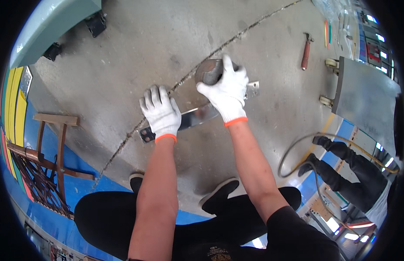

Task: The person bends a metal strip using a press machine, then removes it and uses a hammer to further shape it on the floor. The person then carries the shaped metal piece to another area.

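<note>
Crouching, you pinned the metal strip [197,116] flat with your left hand [160,114]. Your right hand [226,89] gripped a grinder [208,71] over it; the next pass likely called for steady pressure.

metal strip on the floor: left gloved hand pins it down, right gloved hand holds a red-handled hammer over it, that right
Not quite. In the head view the right hand grips a rounded grey tool over the metal strip, not a hammer. The red-handled hammer lies untouched on the concrete floor farther off. The left hand does press flat on the strip.
</note>
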A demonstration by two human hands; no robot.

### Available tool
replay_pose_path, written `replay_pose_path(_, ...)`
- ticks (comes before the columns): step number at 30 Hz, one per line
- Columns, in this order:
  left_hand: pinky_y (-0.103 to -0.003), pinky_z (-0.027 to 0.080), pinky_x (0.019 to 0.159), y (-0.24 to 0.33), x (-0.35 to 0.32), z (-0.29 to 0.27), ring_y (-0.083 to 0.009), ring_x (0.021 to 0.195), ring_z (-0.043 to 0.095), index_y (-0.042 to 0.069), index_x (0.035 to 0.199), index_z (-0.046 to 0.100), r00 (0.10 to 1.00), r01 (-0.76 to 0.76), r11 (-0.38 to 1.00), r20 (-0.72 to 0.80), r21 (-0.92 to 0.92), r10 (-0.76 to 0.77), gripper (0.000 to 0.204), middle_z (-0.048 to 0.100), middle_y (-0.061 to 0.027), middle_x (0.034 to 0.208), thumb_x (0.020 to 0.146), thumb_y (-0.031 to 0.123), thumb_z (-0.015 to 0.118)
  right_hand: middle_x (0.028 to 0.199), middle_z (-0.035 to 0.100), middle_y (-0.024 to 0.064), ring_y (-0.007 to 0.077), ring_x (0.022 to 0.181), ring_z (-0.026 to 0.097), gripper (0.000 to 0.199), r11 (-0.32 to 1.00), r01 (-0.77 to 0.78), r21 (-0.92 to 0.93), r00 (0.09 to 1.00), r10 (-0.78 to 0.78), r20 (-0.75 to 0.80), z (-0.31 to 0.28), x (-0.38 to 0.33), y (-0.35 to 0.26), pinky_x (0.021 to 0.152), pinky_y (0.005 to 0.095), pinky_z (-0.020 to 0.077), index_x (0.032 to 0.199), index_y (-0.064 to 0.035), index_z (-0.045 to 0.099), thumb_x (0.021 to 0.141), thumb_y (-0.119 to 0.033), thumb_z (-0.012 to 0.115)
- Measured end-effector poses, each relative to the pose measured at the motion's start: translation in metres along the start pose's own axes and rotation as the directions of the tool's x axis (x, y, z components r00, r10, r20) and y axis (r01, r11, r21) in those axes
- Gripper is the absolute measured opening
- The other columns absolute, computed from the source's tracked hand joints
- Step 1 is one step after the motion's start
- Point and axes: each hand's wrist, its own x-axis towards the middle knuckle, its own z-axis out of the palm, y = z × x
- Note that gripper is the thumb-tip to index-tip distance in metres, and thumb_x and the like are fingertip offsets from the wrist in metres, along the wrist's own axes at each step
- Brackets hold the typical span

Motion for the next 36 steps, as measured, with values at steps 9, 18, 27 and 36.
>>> replay_pose_path(9, -0.061, 0.04, 0.113, 0.001, 0.006, -0.006, -0.0424, 0.134, 0.052, 0.006, 0.143, 0.05, 0.999, -0.021, 0.999, 0.029, 0.03, 0.021, 0.059, 0.057, -0.019, 0.143, 0.09, 0.019, 0.072, 0.147, 0.057, 0.0268, 0.0375, 0.134, 0.06, 0.124, 0.747, -0.057, 0.663, 0.997, 0.072, 0.004, -0.112, -0.067, 0.069, 0.114, 0.0464, 0.0515, 0.162, 0.0032, 0.04, 0.061, -0.038, 0.101)
replay_pose_path(18, -0.063, 0.04, 0.115, 0.002, 0.001, -0.002, -0.0417, 0.138, 0.05, 0.007, 0.141, 0.051, 1.0, -0.013, 0.999, 0.019, 0.05, 0.012, 0.058, 0.054, -0.0181, 0.146, 0.09, 0.02, 0.073, 0.108, 0.072, 0.0223, 0.0333, 0.095, 0.076, 0.054, 0.907, 0.272, 0.321, 0.765, -0.002, -0.643, -0.366, -0.161, 0.159, 0.088, 0.0438, 0.0657, 0.131, 0.0077, 0.061, 0.082, -0.015, 0.067)
replay_pose_path(27, -0.062, 0.04, 0.114, 0.013, 0.006, -0.007, -0.0413, 0.137, 0.052, 0.008, 0.14, 0.053, 0.999, -0.031, 0.999, 0.041, -0.014, 0.031, 0.055, 0.056, -0.0173, 0.145, 0.09, 0.02, 0.071, 0.143, 0.055, 0.0297, 0.0464, 0.127, 0.057, 0.109, 0.99, -0.116, -0.078, 0.991, 0.121, 0.061, -0.036, -0.072, 0.092, 0.106, 0.0586, 0.0507, 0.156, -0.0086, 0.051, 0.064, -0.047, 0.095)
replay_pose_path(36, -0.063, 0.038, 0.117, -0.005, -0.002, 0.0, -0.0419, 0.137, 0.051, 0.008, 0.14, 0.055, 1.0, -0.012, 1.0, -0.014, 0.007, 0.012, 0.052, 0.056, -0.0193, 0.145, 0.092, 0.021, 0.07, 0.137, 0.048, 0.0274, 0.0504, 0.127, 0.051, 0.104, 0.997, 0.043, -0.071, 0.995, -0.036, 0.097, 0.001, -0.052, -0.006, 0.104, 0.0592, 0.0516, 0.155, -0.0245, 0.046, 0.064, -0.044, 0.092)
